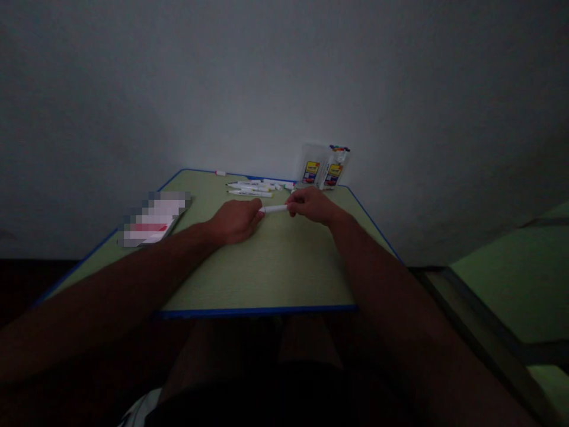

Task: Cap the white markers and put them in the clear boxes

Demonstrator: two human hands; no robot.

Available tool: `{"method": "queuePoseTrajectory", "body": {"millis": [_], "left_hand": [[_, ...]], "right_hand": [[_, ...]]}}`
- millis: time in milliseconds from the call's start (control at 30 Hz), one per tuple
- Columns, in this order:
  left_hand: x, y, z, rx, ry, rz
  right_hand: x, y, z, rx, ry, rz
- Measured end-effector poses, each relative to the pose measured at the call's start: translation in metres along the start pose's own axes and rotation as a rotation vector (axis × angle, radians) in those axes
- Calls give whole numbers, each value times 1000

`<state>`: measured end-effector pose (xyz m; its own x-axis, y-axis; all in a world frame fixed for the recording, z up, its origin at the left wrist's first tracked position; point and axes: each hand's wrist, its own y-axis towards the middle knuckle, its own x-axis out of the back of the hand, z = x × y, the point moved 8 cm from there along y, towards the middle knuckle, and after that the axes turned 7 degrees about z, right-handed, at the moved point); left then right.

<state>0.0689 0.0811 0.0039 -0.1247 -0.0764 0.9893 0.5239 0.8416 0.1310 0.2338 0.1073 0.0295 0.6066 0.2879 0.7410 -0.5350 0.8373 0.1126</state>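
Observation:
A white marker pen [274, 209] is held level between both hands above the green table [267, 273]. My left hand [235, 220] is closed on its left end, knuckles up. My right hand [311, 204] grips the right end with curled fingers. Just beyond the hands lie several more white markers [251, 187] in a loose row near the table's far edge.
A clear plastic marker case [324, 166] with yellow labels stands at the far right corner against the wall. A flat blurred packet [153, 219] lies at the left edge. One small marker cap [220, 173] rests at the far edge. Another green table [511, 284] stands to the right.

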Motion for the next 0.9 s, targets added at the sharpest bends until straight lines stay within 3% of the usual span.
{"method": "queuePoseTrajectory", "body": {"millis": [233,433,633,900], "left_hand": [[14,5,3,-76,-335,-148],[16,3,19,24,-584,-284],[16,4,28,69,-613,-309],[16,4,38,102,-570,-323]], "right_hand": [[5,-5,-11,-34,32,-35],[2,-4,-28,-74,164,-25],[7,-7,-33,-94,298,-63],[21,-8,-48,-90,490,-214]]}}
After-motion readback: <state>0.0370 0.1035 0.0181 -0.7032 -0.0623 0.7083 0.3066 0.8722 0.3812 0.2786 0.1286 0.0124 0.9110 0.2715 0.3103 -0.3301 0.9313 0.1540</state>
